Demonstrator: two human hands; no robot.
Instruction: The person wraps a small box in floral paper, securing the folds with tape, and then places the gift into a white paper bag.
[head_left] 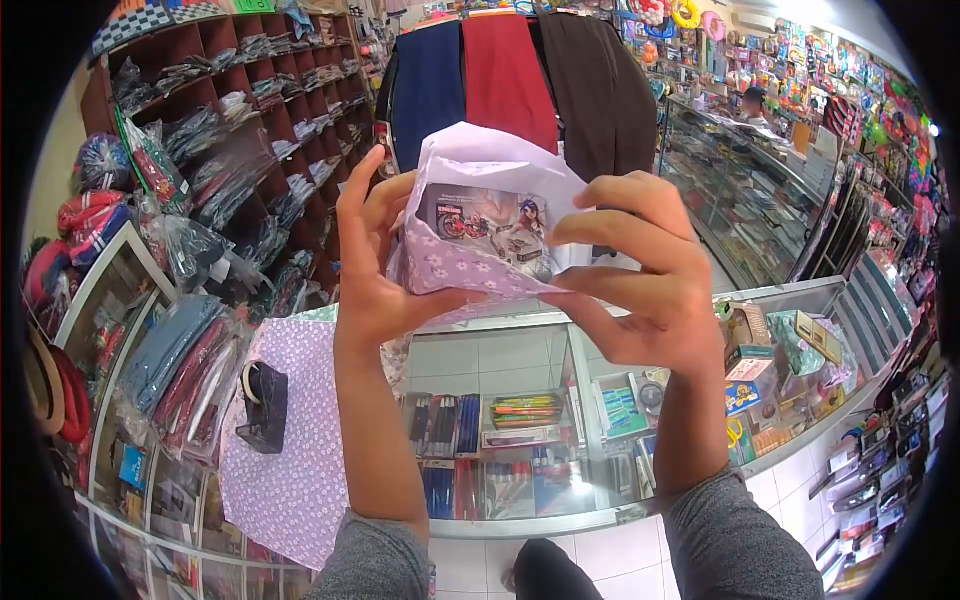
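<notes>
Between my two hands, lilac floral wrapping paper (pixel 440 262) is held up above the counter, folded into a pouch with its white inner side showing at the top. Inside it lies a dark card or box (pixel 490 225) printed with a cartoon figure; its lower part is hidden by the paper. My left hand (pixel 375 250) grips the left side, thumb along the front edge and fingers behind. On the right side, my right hand (pixel 640 270) pinches the paper's edge with curved fingers.
A floral sheet (pixel 290 440) with a black tape dispenser (pixel 263 405) covers the left counter. Pens fill the glass case (pixel 490 350) below. Bagged clothes (pixel 180 370) lie left; boxes (pixel 745 340) stand right. Hanging trousers (pixel 510 80) are ahead. A person (pixel 752 103) is at the back.
</notes>
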